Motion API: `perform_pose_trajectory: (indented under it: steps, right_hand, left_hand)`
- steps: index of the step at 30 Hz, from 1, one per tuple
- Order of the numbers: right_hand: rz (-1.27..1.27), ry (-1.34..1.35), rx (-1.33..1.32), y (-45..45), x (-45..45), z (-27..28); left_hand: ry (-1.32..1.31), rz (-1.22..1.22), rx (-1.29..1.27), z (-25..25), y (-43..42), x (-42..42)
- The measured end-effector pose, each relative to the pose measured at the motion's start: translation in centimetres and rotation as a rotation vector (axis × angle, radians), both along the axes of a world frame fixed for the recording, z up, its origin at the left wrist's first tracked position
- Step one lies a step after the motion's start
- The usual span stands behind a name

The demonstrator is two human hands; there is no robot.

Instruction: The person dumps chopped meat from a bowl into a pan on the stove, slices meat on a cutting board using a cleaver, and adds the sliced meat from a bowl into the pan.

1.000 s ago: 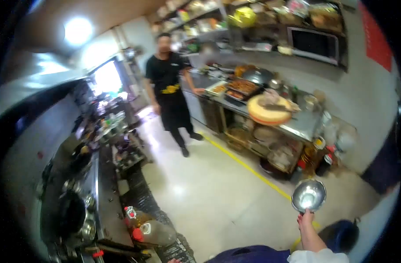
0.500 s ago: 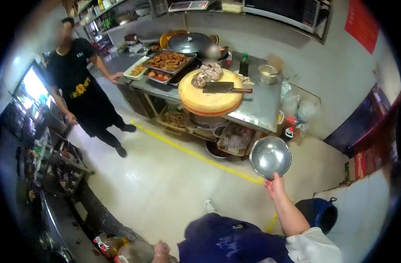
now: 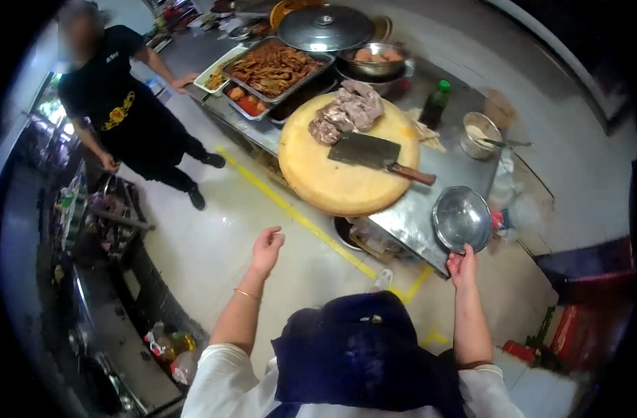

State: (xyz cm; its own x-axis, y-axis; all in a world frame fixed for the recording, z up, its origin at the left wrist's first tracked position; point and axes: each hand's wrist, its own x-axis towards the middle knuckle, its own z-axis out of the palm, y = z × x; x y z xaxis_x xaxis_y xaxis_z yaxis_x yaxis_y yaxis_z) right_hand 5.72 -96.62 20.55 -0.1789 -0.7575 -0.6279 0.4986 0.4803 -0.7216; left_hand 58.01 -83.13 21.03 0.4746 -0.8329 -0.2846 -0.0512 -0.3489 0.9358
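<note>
My right hand [image 3: 462, 266] grips the rim of a shiny metal bowl [image 3: 462, 219], held over the corner of the steel table and tilted so its inside faces me. In mid-air over the floor is my left hand [image 3: 267, 249], its fingers loosely apart with nothing in them. Ahead of both hands, a thick round chopping board [image 3: 318, 177] rests at the table's front edge. On it lie a cleaver [image 3: 366, 151], its wooden handle pointing right, and chunks of cooked meat [image 3: 347, 111].
The steel table [image 3: 409, 212] also bears a tray of braised pieces [image 3: 276, 67], a lidded pot [image 3: 324, 28], a green-capped bottle [image 3: 435, 104] and a small metal pot [image 3: 480, 136]. A co-worker in black [image 3: 116, 97] stands at the left, one hand on the table edge.
I have come closer to the table. My right hand has carried the bowl up to the table corner, and my left hand has risen forward from low down. The co-worker stays at the table.
</note>
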Motion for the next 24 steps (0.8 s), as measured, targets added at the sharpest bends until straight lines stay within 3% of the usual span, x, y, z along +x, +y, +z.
perform_pose_trajectory:
  steps: [1, 5, 9, 11, 12, 14, 16, 19, 23, 24]
  right_hand:
    - [0.013, -0.061, 0.049, -2.6, -1.1, -2.4]
    - [0.076, 0.065, 0.083, -8.3, 1.3, 2.2]
    - [0.566, 0.185, 0.149, -8.4, -0.7, 0.9]
    - [0.765, 0.548, -0.257, -7.0, -0.2, 0.1]
    - [0.85, 0.729, -0.464, -6.4, 0.7, -0.2]
    - [0.871, 0.989, -0.718, -7.9, 5.1, 6.5]
    - [0.897, 1.253, -1.006, -10.2, 8.6, 9.7]
    - [0.872, 1.316, -0.976, -13.0, 13.3, 11.1]
    - [0.857, 1.479, -0.85, -14.0, 17.2, 10.3]
    - [0.905, 1.537, -0.794, -13.9, 17.8, 10.0]
  left_hand:
    - [0.051, 0.017, 0.011, 0.4, -0.6, -1.5]
    - [0.051, 0.032, 0.092, 3.6, -3.2, -6.2]
    - [0.083, 0.133, 0.021, 6.0, -6.9, -7.2]
    - [0.053, 0.132, -0.075, 6.1, -9.9, -6.6]
    - [-0.102, 0.094, -0.08, 5.8, -11.5, -6.1]
    - [-0.403, 0.002, -0.088, 7.0, -15.3, -5.7]
    - [-0.577, -0.124, -0.155, 8.0, -19.5, -4.5]
    - [-0.84, -0.214, -0.264, 8.9, -25.7, -2.7]
    - [-0.94, -0.367, -0.246, 8.2, -30.5, 0.2]
    - [-0.851, -0.434, -0.248, 7.5, -31.1, 1.1]
